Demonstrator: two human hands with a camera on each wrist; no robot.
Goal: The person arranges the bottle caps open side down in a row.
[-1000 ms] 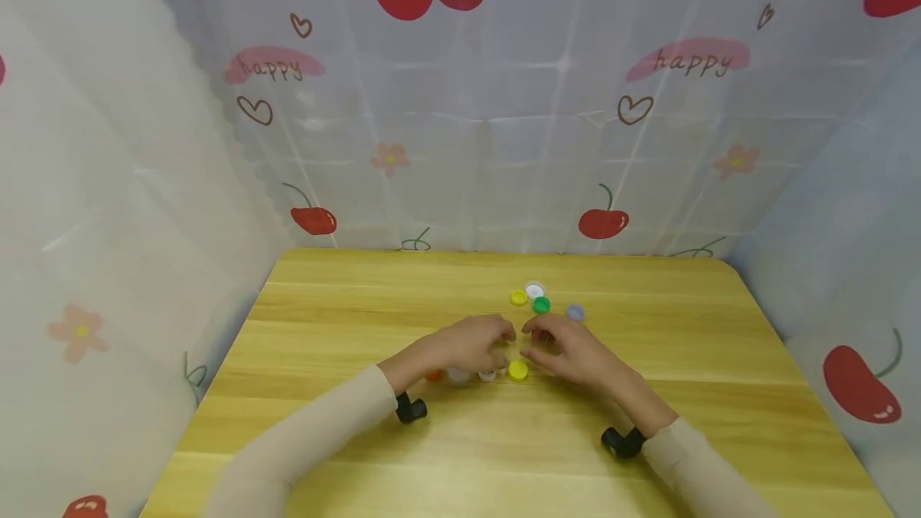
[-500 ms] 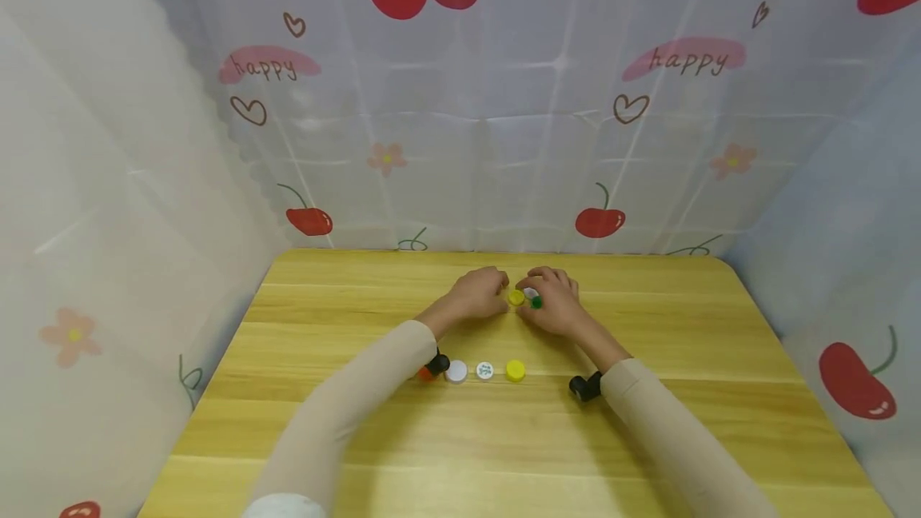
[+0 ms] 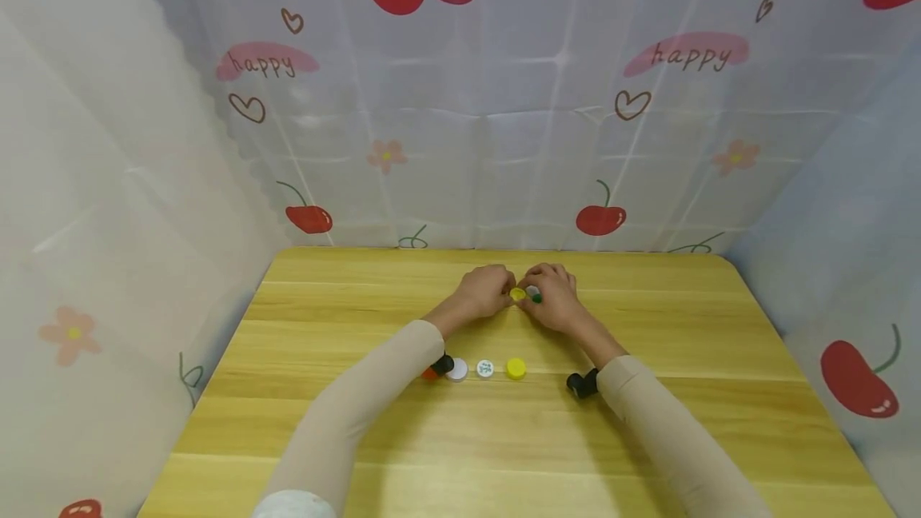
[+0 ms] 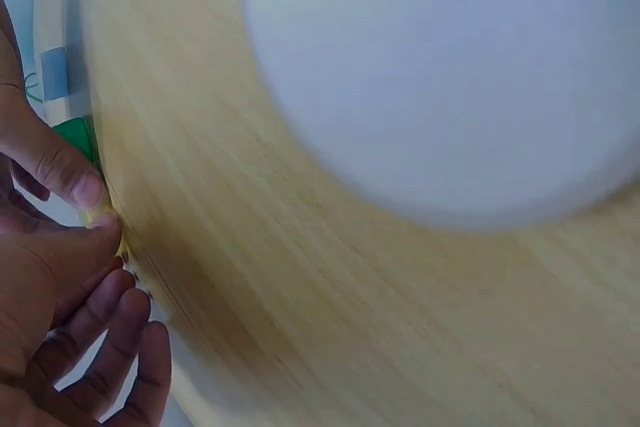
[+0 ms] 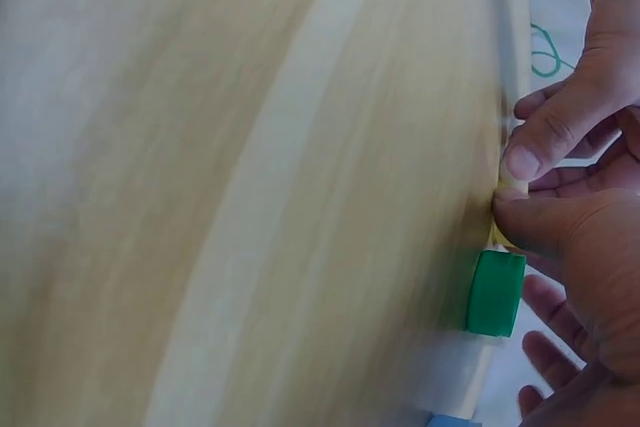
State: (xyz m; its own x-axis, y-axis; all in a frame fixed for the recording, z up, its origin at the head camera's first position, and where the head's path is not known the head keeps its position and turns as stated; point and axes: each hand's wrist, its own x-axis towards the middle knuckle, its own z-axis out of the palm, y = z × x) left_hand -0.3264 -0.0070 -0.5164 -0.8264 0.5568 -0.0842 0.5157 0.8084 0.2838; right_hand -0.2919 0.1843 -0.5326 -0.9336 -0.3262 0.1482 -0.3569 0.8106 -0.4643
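Observation:
Between my two hands sits a small yellow bottle cap (image 3: 518, 294), towards the back of the table. My left hand (image 3: 484, 292) pinches it from the left, and my right hand (image 3: 550, 298) from the right. In the right wrist view, both thumbs meet at the cap's edge and cover most of it. A green bottle cap (image 5: 496, 293) stands close beside the right thumb. A white cap (image 3: 532, 291) shows partly behind the right hand.
Nearer the front, a row holds an orange cap (image 3: 429, 373) partly under the left wrist camera, a plain white cap (image 3: 457, 370), a white patterned cap (image 3: 485, 368) and a larger yellow cap (image 3: 516, 368). A printed curtain (image 3: 475, 174) stands behind the wooden table (image 3: 647, 326).
Both hands have moved from just above the front row to the back of the table. Over the last half second their fingers have closed in on the small yellow bottle cap.

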